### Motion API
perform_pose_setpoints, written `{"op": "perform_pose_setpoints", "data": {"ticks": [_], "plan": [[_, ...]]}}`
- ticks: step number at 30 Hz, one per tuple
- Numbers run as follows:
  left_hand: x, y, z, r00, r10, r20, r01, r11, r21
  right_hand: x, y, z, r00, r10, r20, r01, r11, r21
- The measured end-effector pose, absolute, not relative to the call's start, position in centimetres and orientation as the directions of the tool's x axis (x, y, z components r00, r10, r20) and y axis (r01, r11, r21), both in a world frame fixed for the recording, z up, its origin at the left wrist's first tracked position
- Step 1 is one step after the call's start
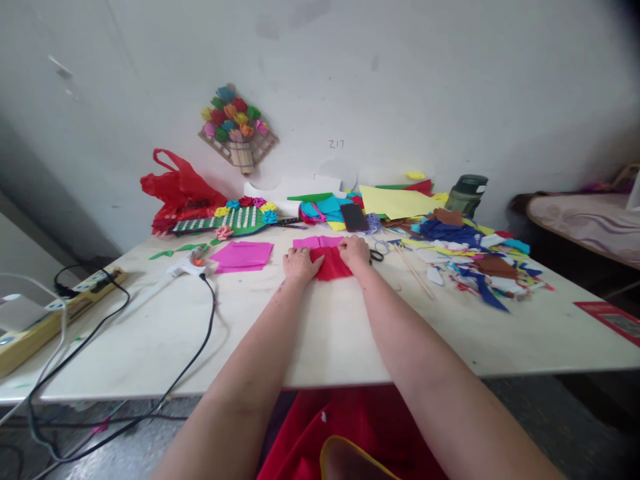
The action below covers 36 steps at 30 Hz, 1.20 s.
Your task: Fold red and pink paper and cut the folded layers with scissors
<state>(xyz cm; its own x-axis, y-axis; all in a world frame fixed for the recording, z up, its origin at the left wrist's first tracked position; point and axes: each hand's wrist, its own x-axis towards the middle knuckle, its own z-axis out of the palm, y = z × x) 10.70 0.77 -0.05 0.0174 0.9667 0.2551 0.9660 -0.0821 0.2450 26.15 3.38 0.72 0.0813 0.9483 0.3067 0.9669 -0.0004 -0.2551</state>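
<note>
A piece of red crepe paper [333,265] lies on the white table in front of me, between my two hands. My left hand [300,265] rests on its left edge, fingers spread and thumb reaching onto the red paper. At the right edge my right hand [355,253] is closed, its thumb and fingers pinching the red paper. Just behind it, a strip of pink paper [315,242] is partly covered. Black-handled scissors [376,255] lie beside my right hand, partly hidden by it.
Left are stacked pink sheets [244,257], a glue gun [190,263] with a trailing cord, and a power strip [75,303]. Behind are a green flower-decorated craft [245,220], red bag [180,190] and phone [354,217]. Right are a wooden stick [415,272], paper scraps [495,267] and a bottle [467,193].
</note>
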Motion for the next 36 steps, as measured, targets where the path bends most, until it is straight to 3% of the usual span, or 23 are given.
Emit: {"op": "perform_pose_setpoints", "data": {"ticks": [11,16,23,27,32,36], "plan": [[11.1,0.9,-0.4,0.005,0.974,0.226,0.973,-0.057,0.225,25.7,3.3,1.3,0.153,0.979,0.131,0.965,-0.12,-0.235],[11.2,0.8,-0.3,0.002,0.976,0.218,0.976,-0.049,0.211,25.9,3.5,1.2,0.169,0.971,0.169,0.961,-0.124,-0.247],[11.3,0.7,-0.2,-0.005,0.972,0.235,0.973,-0.049,0.224,25.7,3.5,0.5,0.001,0.964,0.265,0.983,0.047,-0.177],[11.3,0.7,-0.4,-0.011,0.968,0.25,0.971,-0.05,0.235,25.9,4.0,0.4,0.067,0.971,0.229,0.966,-0.006,-0.259],[11.4,0.9,-0.5,-0.028,0.963,0.266,0.961,-0.048,0.271,26.2,4.0,0.2,0.099,0.926,0.365,0.936,0.038,-0.349],[11.3,0.9,-0.3,-0.042,0.961,0.275,0.942,-0.054,0.332,26.1,4.4,-0.1,0.164,0.895,0.415,0.801,0.125,-0.586]]}}
